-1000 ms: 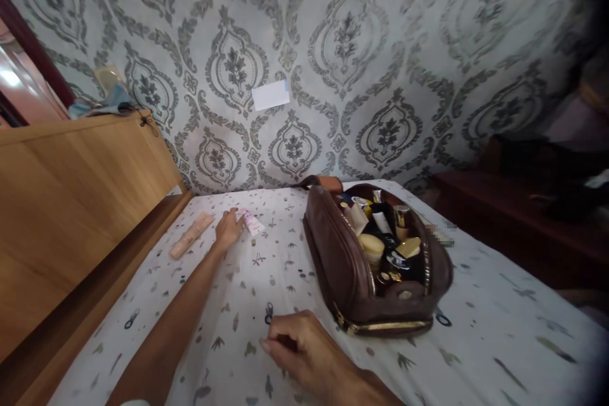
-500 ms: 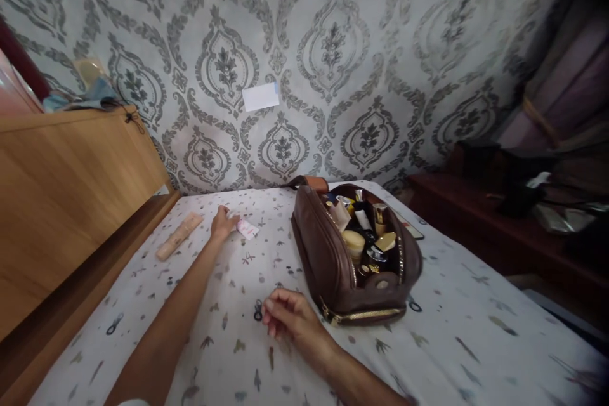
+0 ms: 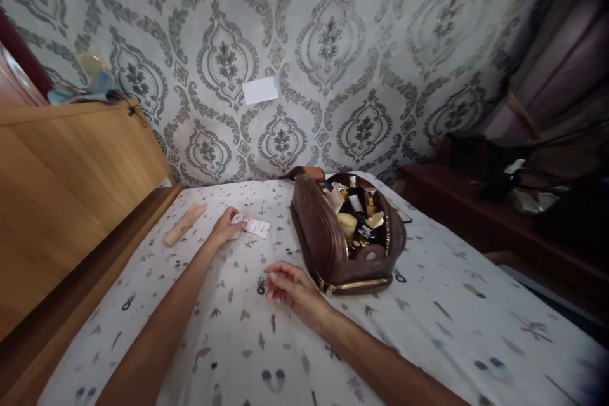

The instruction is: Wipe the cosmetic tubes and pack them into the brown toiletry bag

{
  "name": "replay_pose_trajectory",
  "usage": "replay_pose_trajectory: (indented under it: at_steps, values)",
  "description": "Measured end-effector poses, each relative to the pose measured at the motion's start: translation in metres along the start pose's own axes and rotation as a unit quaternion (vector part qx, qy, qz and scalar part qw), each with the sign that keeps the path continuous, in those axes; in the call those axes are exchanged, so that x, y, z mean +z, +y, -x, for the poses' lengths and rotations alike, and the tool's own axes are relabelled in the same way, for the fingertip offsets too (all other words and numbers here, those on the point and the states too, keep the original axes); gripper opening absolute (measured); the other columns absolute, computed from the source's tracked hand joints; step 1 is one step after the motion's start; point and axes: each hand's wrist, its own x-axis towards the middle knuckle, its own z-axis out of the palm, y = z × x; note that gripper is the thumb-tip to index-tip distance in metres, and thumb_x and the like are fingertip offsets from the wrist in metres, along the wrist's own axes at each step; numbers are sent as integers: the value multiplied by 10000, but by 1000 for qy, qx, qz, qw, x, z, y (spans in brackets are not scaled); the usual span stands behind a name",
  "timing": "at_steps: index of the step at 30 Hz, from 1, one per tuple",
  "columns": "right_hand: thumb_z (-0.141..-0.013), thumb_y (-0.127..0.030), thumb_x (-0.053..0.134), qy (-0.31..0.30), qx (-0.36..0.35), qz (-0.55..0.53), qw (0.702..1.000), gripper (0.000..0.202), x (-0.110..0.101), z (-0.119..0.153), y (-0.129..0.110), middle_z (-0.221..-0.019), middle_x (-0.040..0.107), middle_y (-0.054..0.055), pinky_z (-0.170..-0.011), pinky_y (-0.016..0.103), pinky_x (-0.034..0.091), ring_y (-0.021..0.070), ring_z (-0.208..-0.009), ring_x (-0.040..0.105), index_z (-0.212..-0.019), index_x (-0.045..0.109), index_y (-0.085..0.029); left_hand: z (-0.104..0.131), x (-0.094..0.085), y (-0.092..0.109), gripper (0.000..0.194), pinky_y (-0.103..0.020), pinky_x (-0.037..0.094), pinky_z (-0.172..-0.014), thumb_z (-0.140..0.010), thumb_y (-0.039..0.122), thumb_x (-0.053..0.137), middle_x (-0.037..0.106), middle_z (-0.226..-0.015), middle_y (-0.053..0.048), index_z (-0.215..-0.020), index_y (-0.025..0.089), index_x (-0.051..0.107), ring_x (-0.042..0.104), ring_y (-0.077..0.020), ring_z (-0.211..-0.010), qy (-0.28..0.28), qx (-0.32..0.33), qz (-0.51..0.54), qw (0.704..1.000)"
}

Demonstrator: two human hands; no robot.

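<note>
My left hand [image 3: 225,228] is closed around one end of a small white tube with pink print [image 3: 257,227], low over the patterned sheet. To its left, a beige tube [image 3: 184,224] lies flat by the wooden board. My right hand [image 3: 295,292] hovers in front of the bag with loosely bent fingers apart and nothing visible in them. Just beyond it stands a brown leather toiletry bag [image 3: 311,228], unzipped at the top. Inside are a cream-lidded jar [image 3: 347,224], a gold-coloured piece [image 3: 375,220] and several other cosmetics, partly hidden by each other.
A wooden board [image 3: 80,184] rises along the left side of the white printed sheet [image 3: 228,342]. The patterned wall [image 3: 328,44] closes off the back. Dark red furniture [image 3: 442,209] with cluttered items stands at the right. A flat object [image 3: 401,212] lies behind the bag.
My left hand has moved slightly right, with the white and pink tube shifting right too. My right hand stays in front of the bag, fingers a little more spread. The view has shifted slightly.
</note>
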Motion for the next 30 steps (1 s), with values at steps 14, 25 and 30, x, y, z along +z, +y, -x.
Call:
replay_pose_trajectory:
  at_steps: [14, 25, 30]
  values:
    - [-678, -428, 879, 29, -17, -53, 998, 447, -4, -6, 3, -769, 728, 45, -533, 218, 470, 137, -632, 688, -968, 692, -144, 99, -8, 41, 480, -223, 435, -605, -689, 478, 779, 661, -820, -20, -1019, 154, 649, 576, -128, -653, -145, 15, 257, 955]
    - [-734, -553, 788, 24, -81, 61, 995, 461, 0, -1, 6, -632, 701, 32, -532, 246, 396, 118, -535, 566, -874, 709, -121, 130, 1, 61, 299, -335, 477, -904, -983, 368, 386, 675, -1002, -87, -1034, 187, 619, 627, -208, -985, 137, 245, -27, 959]
    - [-839, -559, 664, -9, -114, 193, 975, 404, 0, 5, 3, -583, 662, -6, -568, 266, 426, 127, -521, 554, -779, 675, -159, 139, 21, 68, 299, -401, 462, -954, -981, 340, 421, 722, -933, -91, -998, 178, 672, 668, -238, -937, -40, 335, -218, 916]
